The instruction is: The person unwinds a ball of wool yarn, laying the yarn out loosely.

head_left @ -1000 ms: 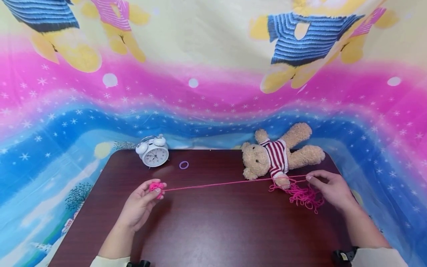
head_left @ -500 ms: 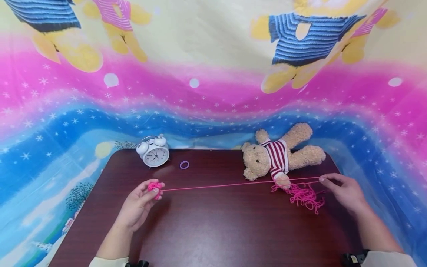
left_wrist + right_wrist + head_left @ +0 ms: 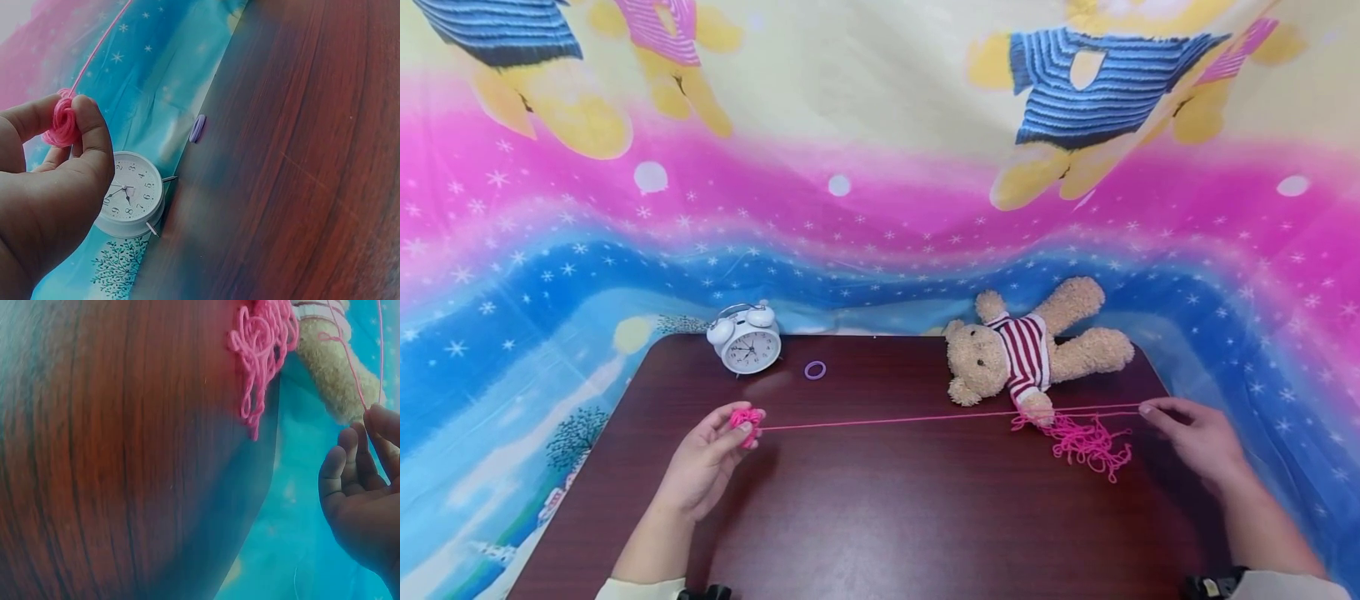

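My left hand (image 3: 703,467) pinches a small ball of pink yarn (image 3: 62,123) between thumb and fingers, above the table's left side. From it a taut strand of yarn (image 3: 880,421) runs across to the right. At the table's right edge my right hand (image 3: 1198,442) pinches that strand between thumb and forefinger, and a second length leads back from the fingertips. A loose tangle of pink yarn (image 3: 1088,444) lies on the table between the right hand and a teddy bear (image 3: 1026,350). The strand passes over the bear's lower paw in the head view.
A white twin-bell alarm clock (image 3: 748,346) stands at the back left of the dark wooden table (image 3: 880,508). Beside it lies a purple ring (image 3: 815,370). A printed cloth (image 3: 880,275) hangs behind the table and along its sides.
My right hand has moved right and slightly toward me, drawing the strand out farther. The left hand has shifted slightly left. The bear and clock have stayed in place.
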`<action>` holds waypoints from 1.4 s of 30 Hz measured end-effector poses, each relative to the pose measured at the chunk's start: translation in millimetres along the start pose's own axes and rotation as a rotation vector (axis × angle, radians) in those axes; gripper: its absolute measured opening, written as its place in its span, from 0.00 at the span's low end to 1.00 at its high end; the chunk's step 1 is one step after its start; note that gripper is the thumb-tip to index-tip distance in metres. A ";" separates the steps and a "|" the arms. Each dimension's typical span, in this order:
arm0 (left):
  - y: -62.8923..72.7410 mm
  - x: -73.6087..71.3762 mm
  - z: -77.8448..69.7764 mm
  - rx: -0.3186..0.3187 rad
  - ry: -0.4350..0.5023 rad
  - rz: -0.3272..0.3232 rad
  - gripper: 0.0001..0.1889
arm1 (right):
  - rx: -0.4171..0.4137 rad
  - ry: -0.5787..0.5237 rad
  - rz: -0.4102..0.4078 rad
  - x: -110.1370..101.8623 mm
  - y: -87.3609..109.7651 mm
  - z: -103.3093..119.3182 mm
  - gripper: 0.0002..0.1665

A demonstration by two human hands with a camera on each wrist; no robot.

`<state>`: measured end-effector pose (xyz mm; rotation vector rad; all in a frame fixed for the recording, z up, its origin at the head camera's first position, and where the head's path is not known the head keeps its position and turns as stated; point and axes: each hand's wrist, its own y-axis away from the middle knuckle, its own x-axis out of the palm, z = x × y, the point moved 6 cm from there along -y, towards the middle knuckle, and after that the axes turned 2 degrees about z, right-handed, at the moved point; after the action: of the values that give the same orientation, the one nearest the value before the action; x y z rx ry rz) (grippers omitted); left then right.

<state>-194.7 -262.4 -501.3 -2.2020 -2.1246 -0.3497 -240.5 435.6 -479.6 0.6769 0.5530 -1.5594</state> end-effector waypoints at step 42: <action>6.5 -10.4 -5.1 0.049 0.078 0.002 0.14 | 0.089 -0.075 -0.026 -19.2 3.7 -16.2 0.29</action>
<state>-189.1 -273.9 -497.7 -2.1270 -2.0684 -0.3726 -234.4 460.1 -477.4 0.6774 0.4398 -1.6345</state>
